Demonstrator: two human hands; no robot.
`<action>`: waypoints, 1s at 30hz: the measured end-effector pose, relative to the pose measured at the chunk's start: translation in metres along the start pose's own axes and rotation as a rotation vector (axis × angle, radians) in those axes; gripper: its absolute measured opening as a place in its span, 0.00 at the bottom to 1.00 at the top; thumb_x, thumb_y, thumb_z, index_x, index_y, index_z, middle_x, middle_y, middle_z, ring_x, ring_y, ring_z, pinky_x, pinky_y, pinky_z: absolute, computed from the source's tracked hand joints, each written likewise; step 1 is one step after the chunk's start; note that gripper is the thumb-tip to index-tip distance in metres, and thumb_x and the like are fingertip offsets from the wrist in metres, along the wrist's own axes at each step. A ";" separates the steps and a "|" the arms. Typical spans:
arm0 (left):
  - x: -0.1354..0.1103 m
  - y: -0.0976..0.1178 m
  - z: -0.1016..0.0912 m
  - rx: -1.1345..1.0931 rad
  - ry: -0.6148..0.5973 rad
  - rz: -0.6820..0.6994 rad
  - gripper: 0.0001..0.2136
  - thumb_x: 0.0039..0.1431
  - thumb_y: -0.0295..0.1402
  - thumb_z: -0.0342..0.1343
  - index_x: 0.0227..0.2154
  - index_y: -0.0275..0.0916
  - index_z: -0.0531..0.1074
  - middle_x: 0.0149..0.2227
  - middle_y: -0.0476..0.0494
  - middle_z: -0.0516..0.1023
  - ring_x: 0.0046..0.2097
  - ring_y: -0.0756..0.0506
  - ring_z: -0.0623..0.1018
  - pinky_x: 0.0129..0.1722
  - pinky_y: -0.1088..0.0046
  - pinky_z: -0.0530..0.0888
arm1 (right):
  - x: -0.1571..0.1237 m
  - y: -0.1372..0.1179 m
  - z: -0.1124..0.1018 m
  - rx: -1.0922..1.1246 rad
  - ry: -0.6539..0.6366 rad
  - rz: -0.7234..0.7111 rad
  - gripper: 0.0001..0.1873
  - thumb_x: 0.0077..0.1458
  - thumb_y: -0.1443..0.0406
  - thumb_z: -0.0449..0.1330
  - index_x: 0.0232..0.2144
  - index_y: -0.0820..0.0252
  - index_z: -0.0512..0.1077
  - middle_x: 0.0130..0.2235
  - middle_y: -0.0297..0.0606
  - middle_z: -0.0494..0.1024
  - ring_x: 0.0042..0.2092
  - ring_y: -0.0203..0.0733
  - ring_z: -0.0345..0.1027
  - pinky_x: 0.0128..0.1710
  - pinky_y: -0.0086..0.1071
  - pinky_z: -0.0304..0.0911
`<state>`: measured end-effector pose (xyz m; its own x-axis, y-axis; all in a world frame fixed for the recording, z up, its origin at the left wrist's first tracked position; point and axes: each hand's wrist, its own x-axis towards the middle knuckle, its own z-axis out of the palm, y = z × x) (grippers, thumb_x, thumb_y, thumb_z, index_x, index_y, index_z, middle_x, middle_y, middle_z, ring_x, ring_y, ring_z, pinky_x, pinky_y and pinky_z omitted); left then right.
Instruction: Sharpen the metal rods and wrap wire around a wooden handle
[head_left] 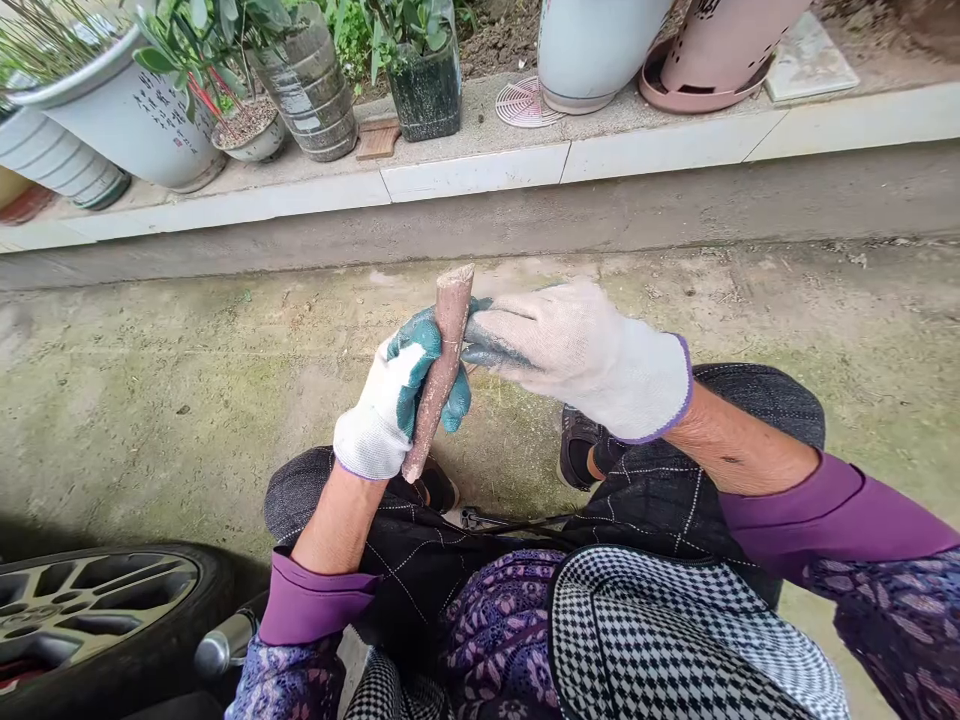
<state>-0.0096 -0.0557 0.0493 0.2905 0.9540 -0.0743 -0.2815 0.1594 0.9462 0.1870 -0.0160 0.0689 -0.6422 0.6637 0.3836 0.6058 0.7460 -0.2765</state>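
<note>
A long pinkish-brown root tuber (442, 360) stands nearly upright, its cut top end pointing away from me. My left hand (397, 395), in a white glove with a green rubber palm, is wrapped around its middle. My right hand (577, 360), in a white glove with grey rubber-coated fingers, presses its fingertips against the tuber's upper part. Those fingers hide whatever lies under them, and I cannot tell whether they hold anything.
Mossy concrete ground (187, 400) lies below my hands. Beyond it, a tiled kerb (472, 170) carries several plant pots (127, 120). A car wheel (90, 610) sits at the lower left. A small dark metal tool (480, 520) rests on my checked lap (420, 560).
</note>
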 end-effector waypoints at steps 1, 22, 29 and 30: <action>0.000 0.001 0.000 0.023 0.014 0.015 0.24 0.61 0.56 0.60 0.45 0.39 0.78 0.18 0.50 0.73 0.15 0.50 0.70 0.13 0.76 0.67 | 0.000 0.000 -0.003 0.064 -0.012 -0.002 0.13 0.63 0.58 0.56 0.38 0.59 0.77 0.37 0.42 0.81 0.34 0.44 0.70 0.32 0.36 0.57; 0.002 0.001 -0.003 0.033 0.214 0.097 0.23 0.60 0.56 0.58 0.48 0.44 0.78 0.40 0.42 0.84 0.17 0.53 0.69 0.14 0.74 0.66 | -0.001 -0.022 0.013 0.714 0.194 0.248 0.14 0.58 0.62 0.64 0.47 0.54 0.76 0.48 0.40 0.82 0.49 0.48 0.76 0.48 0.41 0.73; 0.004 -0.007 0.002 -0.074 0.119 0.096 0.22 0.60 0.54 0.62 0.48 0.44 0.76 0.28 0.51 0.79 0.16 0.53 0.70 0.13 0.76 0.66 | -0.002 -0.018 0.013 0.349 0.147 0.228 0.15 0.62 0.60 0.59 0.49 0.56 0.76 0.48 0.43 0.81 0.49 0.53 0.75 0.48 0.44 0.69; 0.004 -0.008 0.002 -0.090 0.115 0.093 0.23 0.58 0.54 0.63 0.49 0.44 0.76 0.29 0.51 0.79 0.16 0.53 0.69 0.13 0.76 0.66 | -0.002 -0.018 0.012 0.338 0.131 0.229 0.13 0.62 0.60 0.59 0.48 0.55 0.76 0.48 0.43 0.82 0.48 0.52 0.75 0.47 0.43 0.69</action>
<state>-0.0040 -0.0541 0.0423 0.1539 0.9877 -0.0279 -0.3850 0.0860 0.9189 0.1717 -0.0297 0.0630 -0.4309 0.8181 0.3809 0.5237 0.5704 -0.6327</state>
